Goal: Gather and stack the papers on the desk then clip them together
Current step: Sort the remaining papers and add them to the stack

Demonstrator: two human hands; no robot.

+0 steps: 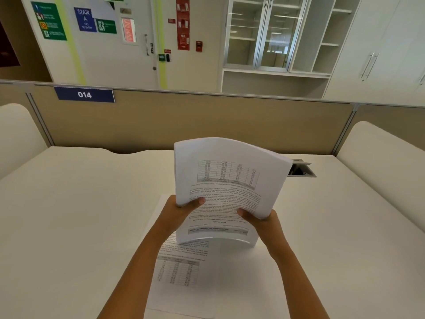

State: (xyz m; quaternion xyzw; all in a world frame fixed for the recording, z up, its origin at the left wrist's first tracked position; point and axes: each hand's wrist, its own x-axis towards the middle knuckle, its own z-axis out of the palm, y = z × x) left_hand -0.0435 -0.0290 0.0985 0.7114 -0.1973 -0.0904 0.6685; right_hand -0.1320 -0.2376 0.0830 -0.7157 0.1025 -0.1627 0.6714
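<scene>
1. Two hands hold the stack [226, 187] upright above the desk [69, 203]: the left hand [181, 209] grips its lower left edge, thumb on the front sheet, and the right hand [262, 223] grips its lower right edge the same way.
2. Its bottom edge sits just over, perhaps touching, a loose sheet [181, 268] that lies flat on the desk between the forearms.
3. Gathering looks mostly done: the stack bows as several sheets would, and its edges look roughly even at the top and sides.
4. That flat sheet is not yet in the stack. Whether it is one page or a few, I cannot tell.
5. Squaring appears to be the step in hand, judging by the upright hold with the bottom edge down.
6. Clipping is left. No clip shows anywhere on the desk or in either hand, so where it will come from cannot be told.
7. At the desk's far right, a cable hatch [301, 169] stands open behind the stack, apart from the work.
</scene>
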